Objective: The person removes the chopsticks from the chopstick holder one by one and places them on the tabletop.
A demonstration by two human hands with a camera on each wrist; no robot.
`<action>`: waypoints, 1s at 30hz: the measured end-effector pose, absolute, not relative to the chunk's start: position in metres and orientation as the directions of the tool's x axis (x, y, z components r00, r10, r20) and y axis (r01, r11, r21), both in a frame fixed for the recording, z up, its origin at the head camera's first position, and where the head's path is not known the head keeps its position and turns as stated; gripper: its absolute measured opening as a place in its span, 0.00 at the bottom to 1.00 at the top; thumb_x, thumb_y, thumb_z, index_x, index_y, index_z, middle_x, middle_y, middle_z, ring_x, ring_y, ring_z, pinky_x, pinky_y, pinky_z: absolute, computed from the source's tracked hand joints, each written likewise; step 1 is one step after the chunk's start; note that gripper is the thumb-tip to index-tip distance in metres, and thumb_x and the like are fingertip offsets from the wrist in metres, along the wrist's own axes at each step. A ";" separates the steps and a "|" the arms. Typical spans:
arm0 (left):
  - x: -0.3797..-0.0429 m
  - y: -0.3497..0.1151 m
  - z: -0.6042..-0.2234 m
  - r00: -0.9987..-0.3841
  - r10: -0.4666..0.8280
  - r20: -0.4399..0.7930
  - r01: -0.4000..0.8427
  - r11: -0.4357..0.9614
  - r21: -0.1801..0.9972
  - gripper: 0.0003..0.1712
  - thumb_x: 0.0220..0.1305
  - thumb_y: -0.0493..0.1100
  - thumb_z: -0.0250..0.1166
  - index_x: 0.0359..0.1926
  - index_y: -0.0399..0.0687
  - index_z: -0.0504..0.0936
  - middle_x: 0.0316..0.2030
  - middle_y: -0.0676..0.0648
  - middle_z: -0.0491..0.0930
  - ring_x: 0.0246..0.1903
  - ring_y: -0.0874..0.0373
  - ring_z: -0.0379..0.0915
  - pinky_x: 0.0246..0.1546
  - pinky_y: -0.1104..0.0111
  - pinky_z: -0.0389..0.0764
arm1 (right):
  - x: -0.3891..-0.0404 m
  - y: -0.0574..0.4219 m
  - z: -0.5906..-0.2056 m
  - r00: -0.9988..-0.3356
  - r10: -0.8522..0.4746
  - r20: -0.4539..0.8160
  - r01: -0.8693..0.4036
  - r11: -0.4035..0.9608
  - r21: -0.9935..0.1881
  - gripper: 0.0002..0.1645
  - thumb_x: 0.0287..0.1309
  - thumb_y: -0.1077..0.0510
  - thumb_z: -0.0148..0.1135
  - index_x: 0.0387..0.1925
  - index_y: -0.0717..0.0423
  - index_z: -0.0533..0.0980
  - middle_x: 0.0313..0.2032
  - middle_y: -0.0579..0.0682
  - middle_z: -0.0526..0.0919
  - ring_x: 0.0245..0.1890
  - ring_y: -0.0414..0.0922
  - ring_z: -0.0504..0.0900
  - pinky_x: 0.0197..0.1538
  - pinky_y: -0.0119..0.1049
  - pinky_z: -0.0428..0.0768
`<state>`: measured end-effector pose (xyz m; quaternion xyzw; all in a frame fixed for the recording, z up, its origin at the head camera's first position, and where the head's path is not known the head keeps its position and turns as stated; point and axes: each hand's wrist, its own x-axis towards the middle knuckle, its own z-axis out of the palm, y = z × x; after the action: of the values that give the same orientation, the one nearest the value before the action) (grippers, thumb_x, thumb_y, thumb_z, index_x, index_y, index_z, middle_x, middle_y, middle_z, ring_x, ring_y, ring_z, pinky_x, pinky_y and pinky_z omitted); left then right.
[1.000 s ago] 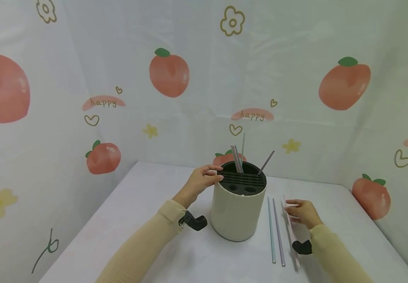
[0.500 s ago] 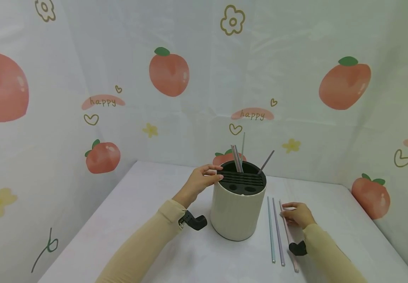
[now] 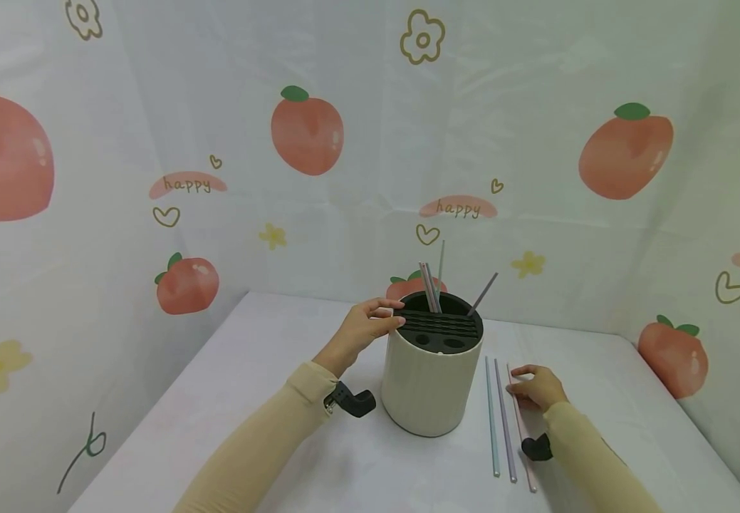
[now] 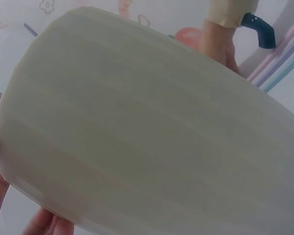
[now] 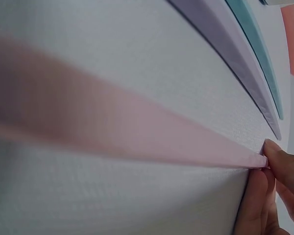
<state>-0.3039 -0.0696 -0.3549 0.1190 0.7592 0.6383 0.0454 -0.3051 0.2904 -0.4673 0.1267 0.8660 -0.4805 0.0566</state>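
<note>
My left hand [image 3: 362, 328] grips the rim of a cream utensil holder [image 3: 430, 392] with a black slotted top, thumb and fingers at its left edge. In the left wrist view the holder's side fills most of the frame. To its right, three slim chopsticks lie roughly side by side on the table: a teal one [image 3: 492, 420], a purple one [image 3: 505, 420] and a pink one [image 3: 520, 427]. My right hand [image 3: 539, 388] pinches the far end of the pink chopstick between thumb and fingers, close over the table in the right wrist view.
Several thin sticks [image 3: 430, 288] stand in the holder's rear opening, and a purple one [image 3: 483, 293] leans out to the right. Behind the white table [image 3: 248, 342] hangs a cloth backdrop [image 3: 357, 228] printed with peaches.
My right hand has moved left with the pink chopstick, which now lies nearer the purple one. The left hand and the holder have kept their places.
</note>
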 end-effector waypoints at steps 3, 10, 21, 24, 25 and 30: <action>-0.304 -0.069 -0.355 -0.968 0.237 0.082 0.122 0.157 0.980 0.18 0.61 0.45 0.67 0.53 0.52 0.82 0.57 0.39 0.72 0.55 0.47 0.72 0.57 0.51 0.74 | -0.306 0.291 -0.468 -0.961 0.169 -0.220 0.277 0.515 -0.812 0.28 0.52 0.66 0.69 0.53 0.73 0.71 0.32 0.57 0.79 0.21 0.39 0.78 0.29 0.31 0.82; -0.305 -0.069 -0.355 -0.967 0.239 0.087 0.127 0.155 0.980 0.18 0.61 0.44 0.67 0.53 0.52 0.82 0.57 0.39 0.73 0.57 0.46 0.71 0.58 0.50 0.73 | -0.307 0.292 -0.468 -0.960 0.165 -0.226 0.279 0.516 -0.810 0.29 0.52 0.65 0.70 0.54 0.73 0.70 0.35 0.59 0.78 0.23 0.39 0.78 0.30 0.31 0.82; -0.306 -0.069 -0.356 -0.966 0.246 0.080 0.121 0.156 0.980 0.19 0.61 0.45 0.67 0.54 0.52 0.81 0.57 0.39 0.72 0.56 0.47 0.72 0.59 0.48 0.72 | -0.311 0.298 -0.436 -0.966 0.027 -0.258 0.243 0.443 -0.863 0.34 0.63 0.54 0.62 0.61 0.74 0.64 0.47 0.64 0.81 0.38 0.46 0.83 0.42 0.37 0.84; -0.306 -0.069 -0.356 -0.967 0.242 0.084 0.124 0.155 0.980 0.18 0.61 0.45 0.67 0.53 0.52 0.82 0.57 0.39 0.72 0.56 0.47 0.72 0.58 0.50 0.73 | -0.313 0.294 -0.405 -0.987 -0.078 -0.141 0.108 0.333 -0.937 0.35 0.68 0.54 0.56 0.65 0.74 0.59 0.48 0.58 0.80 0.42 0.42 0.83 0.48 0.38 0.83; -0.306 -0.069 -0.356 -0.967 0.241 0.085 0.124 0.154 0.980 0.18 0.61 0.44 0.67 0.53 0.52 0.82 0.57 0.39 0.73 0.56 0.47 0.71 0.58 0.51 0.74 | -0.313 0.292 -0.393 -0.990 -0.106 -0.090 0.055 0.295 -0.954 0.32 0.69 0.54 0.55 0.65 0.71 0.61 0.47 0.52 0.81 0.43 0.40 0.83 0.48 0.36 0.83; -0.306 -0.069 -0.355 -0.969 0.234 0.086 0.123 0.147 0.981 0.18 0.61 0.43 0.67 0.53 0.51 0.82 0.57 0.39 0.72 0.57 0.46 0.71 0.56 0.54 0.76 | -0.310 0.277 -0.342 -0.963 -0.191 0.191 -0.203 0.047 -0.978 0.14 0.70 0.58 0.53 0.55 0.49 0.71 0.43 0.36 0.79 0.42 0.33 0.82 0.48 0.28 0.81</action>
<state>-0.3058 -0.0693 -0.3555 0.1178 0.7561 0.6423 0.0432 -0.3101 0.2773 -0.3420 -0.1362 0.7235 -0.6767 -0.0046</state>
